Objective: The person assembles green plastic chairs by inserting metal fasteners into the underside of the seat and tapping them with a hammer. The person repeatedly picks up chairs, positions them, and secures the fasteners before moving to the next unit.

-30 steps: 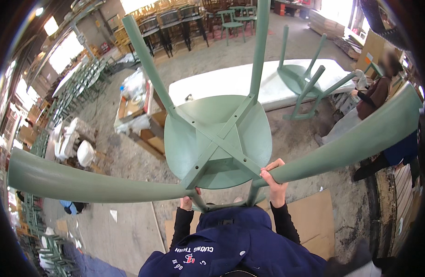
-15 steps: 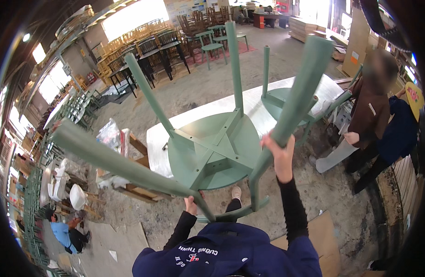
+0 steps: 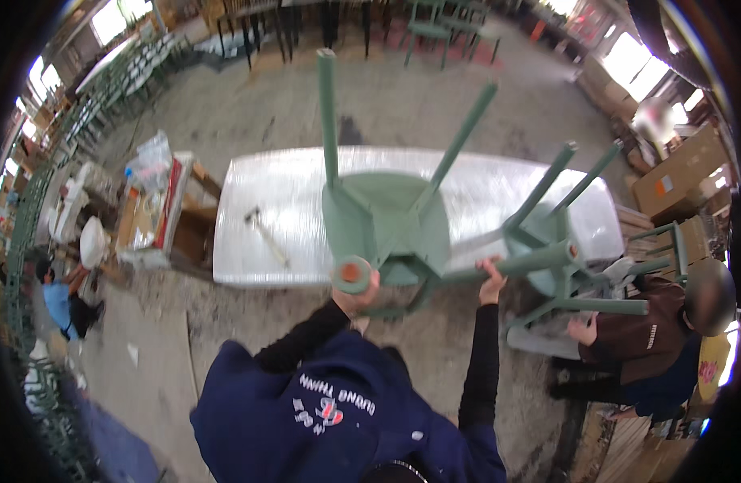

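Observation:
A green wooden chair (image 3: 382,201) is upside down at the near edge of the table (image 3: 262,181), its seat underside and cross braces facing up and its legs pointing upward. My left hand (image 3: 362,301) is wrapped round the near left leg, whose end points at the view and partly hides the fingers. My right hand (image 3: 491,279) grips the near right leg, which slants to the right. The curved backrest hangs below the table's near edge. A hammer (image 3: 267,235) lies on the table to the left of the chair.
On the table's right, another upturned green chair (image 3: 539,266) has a co-worker in a brown top (image 3: 644,330) beside it. A crate (image 3: 157,213) with plastic bags stands left of the table. Finished green chairs (image 3: 431,32) stand far back; a person in blue (image 3: 58,302) crouches far left.
The view has tipped downward. The held chair has turned, its legs now leaning differently, and the hammer has come into full view. Both hands still hold its legs. The co-worker now leans toward the other chair.

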The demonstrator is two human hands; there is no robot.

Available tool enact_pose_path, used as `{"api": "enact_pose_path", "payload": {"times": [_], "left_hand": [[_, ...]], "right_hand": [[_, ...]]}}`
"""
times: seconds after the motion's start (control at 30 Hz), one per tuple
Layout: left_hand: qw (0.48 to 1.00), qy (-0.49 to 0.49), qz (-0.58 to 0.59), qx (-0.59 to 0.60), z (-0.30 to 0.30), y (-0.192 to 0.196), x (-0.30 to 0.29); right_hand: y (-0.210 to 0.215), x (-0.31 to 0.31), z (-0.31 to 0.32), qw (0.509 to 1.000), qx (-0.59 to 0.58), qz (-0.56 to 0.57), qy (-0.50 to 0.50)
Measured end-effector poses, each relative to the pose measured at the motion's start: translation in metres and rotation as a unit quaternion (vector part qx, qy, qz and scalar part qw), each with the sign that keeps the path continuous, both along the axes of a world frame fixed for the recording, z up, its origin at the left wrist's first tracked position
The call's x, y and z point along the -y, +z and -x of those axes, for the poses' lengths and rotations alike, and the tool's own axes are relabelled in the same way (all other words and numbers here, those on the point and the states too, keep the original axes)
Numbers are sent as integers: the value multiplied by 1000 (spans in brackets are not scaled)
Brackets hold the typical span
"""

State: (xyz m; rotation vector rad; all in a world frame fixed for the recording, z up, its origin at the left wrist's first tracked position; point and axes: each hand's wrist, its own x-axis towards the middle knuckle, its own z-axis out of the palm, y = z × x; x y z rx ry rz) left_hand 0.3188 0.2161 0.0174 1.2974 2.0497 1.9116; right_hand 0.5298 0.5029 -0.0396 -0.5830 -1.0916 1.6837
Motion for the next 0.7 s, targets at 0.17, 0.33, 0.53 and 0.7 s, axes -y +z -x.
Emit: {"api": "enact_pose_path", "payload": {"times": [0.17,0.33,0.53,0.7], "left_hand": [[993,69,40,84,-31,-3,-8],[996,43,22,79,-39,-27,2],[991,91,-61,73,-84,-75,25],[993,103,-22,60,-83,-68,34]], "right_hand": [[4,-18,2,982,140,-116,52],[-21,-11,-17,976,157,-142,46],[-147,48,-78,904,411,-29,113],[-198,140,-127,721,565,-180,359]]}}
